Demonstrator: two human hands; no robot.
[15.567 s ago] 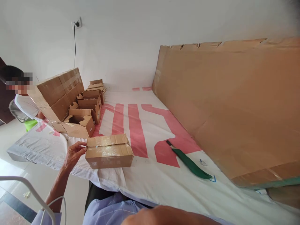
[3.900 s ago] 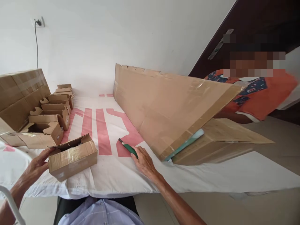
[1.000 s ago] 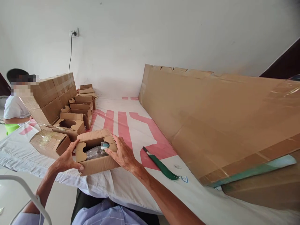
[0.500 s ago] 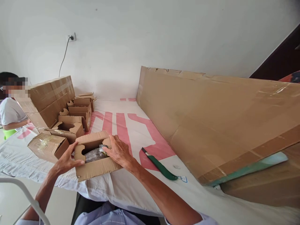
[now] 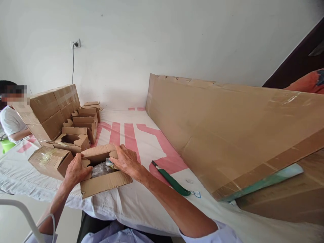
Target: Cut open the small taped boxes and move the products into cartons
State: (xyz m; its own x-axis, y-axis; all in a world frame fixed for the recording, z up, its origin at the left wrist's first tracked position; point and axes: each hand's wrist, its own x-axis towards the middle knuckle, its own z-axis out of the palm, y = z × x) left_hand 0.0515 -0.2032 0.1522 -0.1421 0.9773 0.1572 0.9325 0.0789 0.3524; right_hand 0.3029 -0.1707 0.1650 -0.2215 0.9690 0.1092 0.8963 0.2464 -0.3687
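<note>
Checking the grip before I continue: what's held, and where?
An open cardboard box, by its ends: the left hand at its left end, the right hand at its right.

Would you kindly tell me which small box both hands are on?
The nearest open box, with clear plastic inside; the taped box and row of boxes stand farther left.

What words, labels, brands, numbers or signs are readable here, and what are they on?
No text here can be read for certain.
Cloth: big red shapes, perhaps parts of printed characters; not readable.
Blue-and-white tag on the green-handled tool: too small.
Open box in front: none seen on its visible sides; the clear wrapping inside shows no readable print.
</note>
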